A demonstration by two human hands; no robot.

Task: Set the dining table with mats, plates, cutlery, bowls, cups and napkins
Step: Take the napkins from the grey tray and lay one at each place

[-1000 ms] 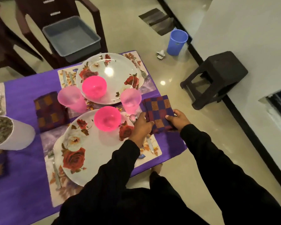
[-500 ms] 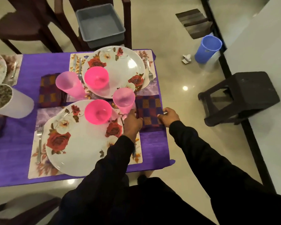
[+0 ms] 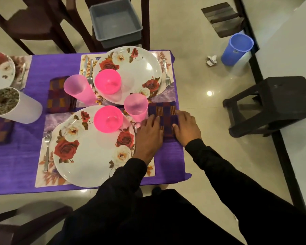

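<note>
A folded checked napkin lies flat on the purple tablecloth at the table's right edge. My left hand rests on its left side and my right hand on its right side, fingers laid flat. Left of it a rose-patterned plate sits on a floral mat, with a pink bowl on it, a pale pink cup beside it and a fork at its left. Behind stands a second plate with a bowl, cup, fork and napkin.
A white container with grey-brown contents stands at the left, with a third plate behind it. A grey tub sits on a dark chair beyond the table. On the floor to the right are a black stool and a blue cup.
The napkin has gone from held at its edges to lying flat on the cloth. Both hands have flattened onto it. The view has tilted down and to the left.
</note>
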